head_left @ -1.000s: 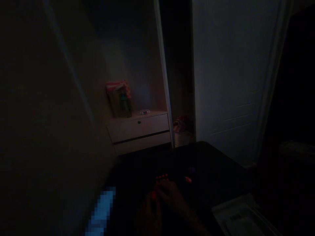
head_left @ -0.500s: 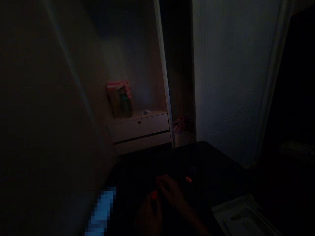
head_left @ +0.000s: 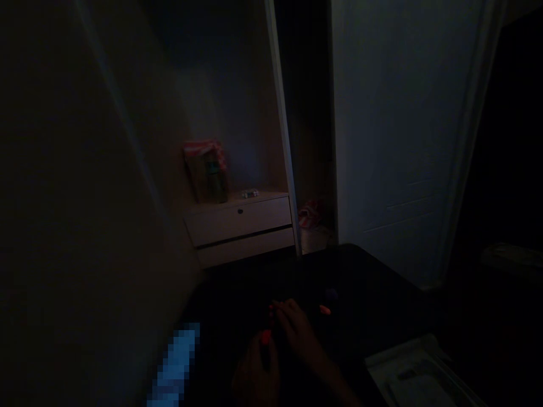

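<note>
The scene is very dark. My left hand [head_left: 254, 367] pinches a small glowing red-orange lump [head_left: 265, 337] between thumb and fingers; its exact kind cannot be made out. Just ahead of it, my right hand [head_left: 297, 328] reaches over the black tabletop [head_left: 254, 282] with fingertips pressed together beside tiny red bits [head_left: 271, 310]. Whatever lies under those fingertips is hidden. To the right of that hand lies a small orange piece [head_left: 324, 310], with a dark purplish lump [head_left: 331, 294] just behind it.
A blurred-out bright blue strip [head_left: 176, 364] is at the table's left. Papers or a flat packet [head_left: 418, 373] lie at the front right. Beyond the table stands a cupboard with drawers [head_left: 241, 223], a bottle [head_left: 217, 183], a red-striped bag [head_left: 203, 150] and a pale door [head_left: 394, 124].
My right hand's fingers have drawn closer together and shifted slightly, baring more of the tiny red bits. My left hand stays nearly still with the red-orange lump.
</note>
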Action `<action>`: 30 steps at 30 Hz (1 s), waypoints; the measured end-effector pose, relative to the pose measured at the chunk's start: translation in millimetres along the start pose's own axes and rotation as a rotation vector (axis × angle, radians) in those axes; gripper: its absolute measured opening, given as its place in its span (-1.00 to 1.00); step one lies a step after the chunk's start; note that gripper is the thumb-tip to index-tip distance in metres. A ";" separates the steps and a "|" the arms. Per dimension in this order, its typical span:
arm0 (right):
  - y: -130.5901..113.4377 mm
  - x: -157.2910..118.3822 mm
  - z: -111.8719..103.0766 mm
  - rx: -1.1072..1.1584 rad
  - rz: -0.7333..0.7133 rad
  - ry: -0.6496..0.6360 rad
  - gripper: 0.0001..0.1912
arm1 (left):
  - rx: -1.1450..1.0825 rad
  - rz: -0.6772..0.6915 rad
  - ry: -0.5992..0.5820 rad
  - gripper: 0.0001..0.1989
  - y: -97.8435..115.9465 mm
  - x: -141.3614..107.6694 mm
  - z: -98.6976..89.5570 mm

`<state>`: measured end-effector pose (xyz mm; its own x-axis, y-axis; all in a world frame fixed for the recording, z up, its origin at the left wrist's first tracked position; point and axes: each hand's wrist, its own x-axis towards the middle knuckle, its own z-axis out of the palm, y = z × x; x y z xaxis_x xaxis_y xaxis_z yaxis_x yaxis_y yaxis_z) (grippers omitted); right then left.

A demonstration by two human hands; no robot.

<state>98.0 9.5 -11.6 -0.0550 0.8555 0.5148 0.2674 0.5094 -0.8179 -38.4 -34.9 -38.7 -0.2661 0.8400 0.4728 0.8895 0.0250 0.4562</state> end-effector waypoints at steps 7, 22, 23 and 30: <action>1.7 -0.2 0.5 -0.011 0.009 -0.046 -0.60 | -0.007 0.026 0.002 -0.61 -2.3 -0.7 1.7; -11.3 1.4 -2.6 0.108 0.107 -0.054 -0.60 | -0.004 0.000 -0.026 -0.62 -1.1 0.1 -0.9; -13.2 1.9 -3.2 0.111 0.099 -0.057 -0.61 | -0.011 0.007 -0.024 -0.62 -1.1 0.0 -1.0; -12.4 2.7 -2.8 0.068 0.062 -0.044 -0.81 | -0.009 -0.006 -0.009 -0.62 -3.2 -0.2 3.3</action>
<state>97.2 5.2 0.6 -0.0835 0.8880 0.4522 0.2058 0.4594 -0.8641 -40.0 -33.3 -42.8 -0.2677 0.8448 0.4634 0.8848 0.0251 0.4653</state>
